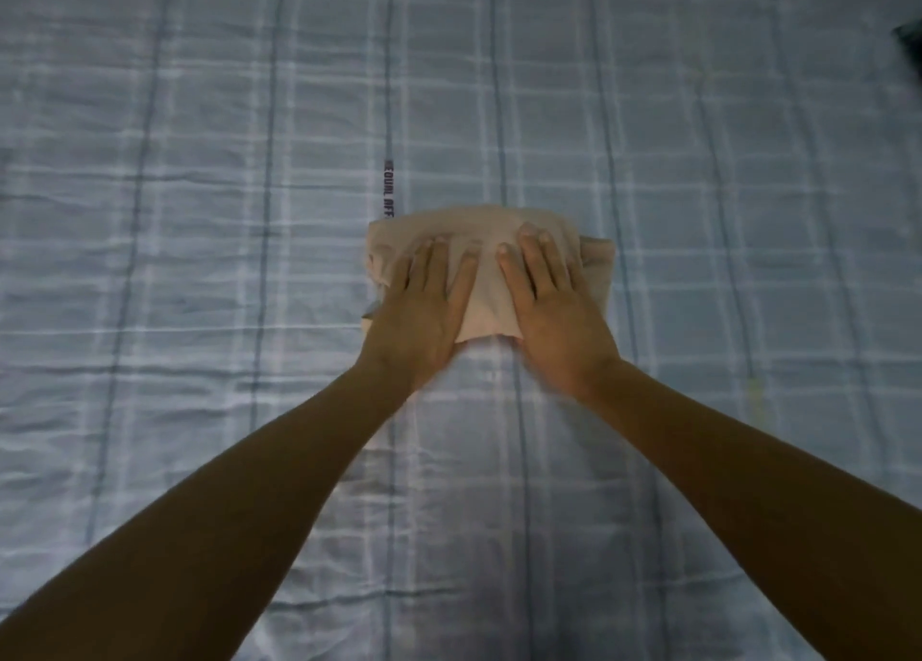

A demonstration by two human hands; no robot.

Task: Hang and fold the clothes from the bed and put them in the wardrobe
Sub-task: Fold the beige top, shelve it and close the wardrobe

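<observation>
1. The left hand (424, 306) and right hand (554, 301) lie side by side, palms down. The fingers (531, 241) are straight and slightly spread, and they pinch nothing. Flat palms spread the pressure, which suits smoothing or creasing cloth rather than lifting it.

2. Under both hands is a small pale beige garment (479, 296), already folded into a compact, roughly rectangular bundle. Each hand covers one half, and a strip of cloth shows between them. Holding both halves at once probably keeps the layers from springing open or sliding apart.

3. The right edge of the garment sticks out past the right hand as a bunched, looser flap. That side looks less tidy and may need another pass.

4. The garment sits near the middle of the bed (199, 211), on a blue checked sheet that is wrinkled but taut enough to serve as a firm folding surface. The arms reach well forward, so the work is done away from the bed's near edge.

5. A line of printed lettering (388, 186) on the sheet runs up to the garment's far left corner. A dark object (908, 46) shows at the far right edge, too cut off to identify.

6. The wardrobe is not in view. Judging by this, the folding is nearly finished and the putting away is not yet begun.
</observation>
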